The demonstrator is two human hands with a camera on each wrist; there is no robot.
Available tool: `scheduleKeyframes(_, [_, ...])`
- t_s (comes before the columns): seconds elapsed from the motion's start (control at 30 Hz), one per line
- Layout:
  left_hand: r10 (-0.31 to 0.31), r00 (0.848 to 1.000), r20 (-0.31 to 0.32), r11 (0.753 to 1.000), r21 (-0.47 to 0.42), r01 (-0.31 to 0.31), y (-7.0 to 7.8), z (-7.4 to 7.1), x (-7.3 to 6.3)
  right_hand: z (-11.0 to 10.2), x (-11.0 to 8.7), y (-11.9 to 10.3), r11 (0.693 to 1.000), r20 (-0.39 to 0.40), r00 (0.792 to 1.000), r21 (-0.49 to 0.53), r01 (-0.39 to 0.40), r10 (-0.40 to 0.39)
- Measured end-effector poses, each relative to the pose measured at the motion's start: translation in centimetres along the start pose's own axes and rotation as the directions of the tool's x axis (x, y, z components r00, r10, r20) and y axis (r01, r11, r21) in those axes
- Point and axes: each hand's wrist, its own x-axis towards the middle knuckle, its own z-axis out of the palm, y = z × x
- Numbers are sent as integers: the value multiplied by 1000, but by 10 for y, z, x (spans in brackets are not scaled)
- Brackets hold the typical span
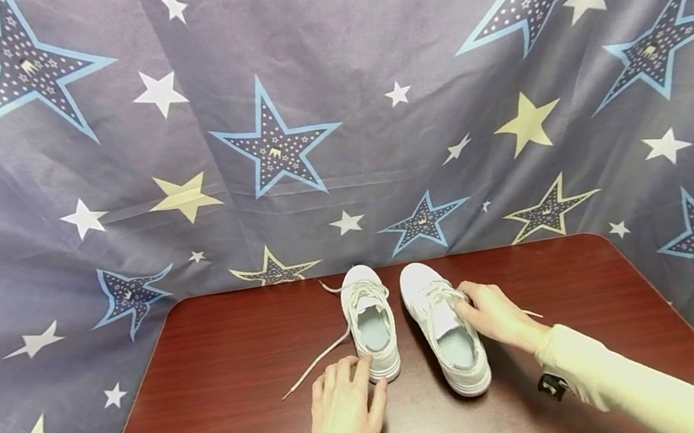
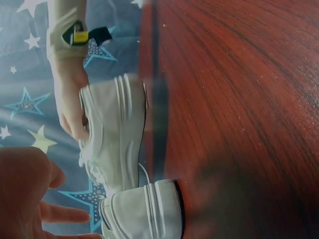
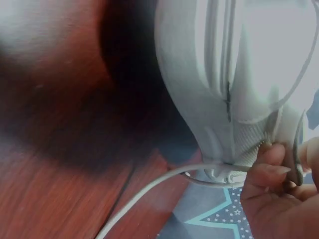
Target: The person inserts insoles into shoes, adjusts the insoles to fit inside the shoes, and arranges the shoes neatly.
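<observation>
Two white lace-up shoes sit side by side, toes toward the curtain. My right hand [image 1: 496, 318] pinches the side edge of the right shoe [image 1: 443, 327] at its opening, beside the laces. In the right wrist view, the thumb and fingers [image 3: 271, 169] of that hand close on the upper's edge, and a loose shoelace [image 3: 144, 189] trails past them. My left hand [image 1: 346, 416] is held at the heel of the left shoe [image 1: 381, 360], fingertips right by it and loosely bent, gripping nothing. From the left shoe, an untied lace [image 1: 316, 359] runs out to the left.
Under the shoes is a dark red wood-grain table [image 1: 237, 342] with rounded far corners. A grey curtain [image 1: 330, 35] printed with stars hangs behind it and along both sides. A dark strapped device [image 1: 552, 386] is on the right wrist.
</observation>
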Motion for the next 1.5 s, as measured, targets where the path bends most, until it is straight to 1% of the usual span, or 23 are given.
scheduleKeyframes(0.13, [-3,1000,4,1000,-2,3,0,0,0,10,17,3,999,-21,999,20,-31,32])
scheduleKeyframes(0.3, [-2,1000,6,1000,-3,2,-1,0,0,24,36,6,996,-27,997,40,-76,77])
scheduleKeyframes(0.5, [-1,1000,3,1000,-14,1,-1,1,0,38,48,12,994,-48,994,55,-96,99])
scheduleKeyframes(0.63, [-5,1000,12,1000,-15,5,-1,2,-1,45,51,14,990,-47,991,75,-118,122])
scheduleKeyframes(0.8, [-9,1000,15,1000,-14,9,-2,4,0,50,52,14,984,-28,987,84,-157,160])
scheduleKeyframes(1.07, [-3,1000,1,1000,-13,3,-4,5,0,55,50,8,982,-10,986,97,-165,167])
scheduleKeyframes(1.33, [-6,1000,1,1000,-13,6,-4,7,1,57,48,6,976,0,983,117,-184,186])
scheduleKeyframes(1.5, [-14,1000,17,1000,-17,14,-4,6,0,62,49,5,975,17,983,125,-184,184])
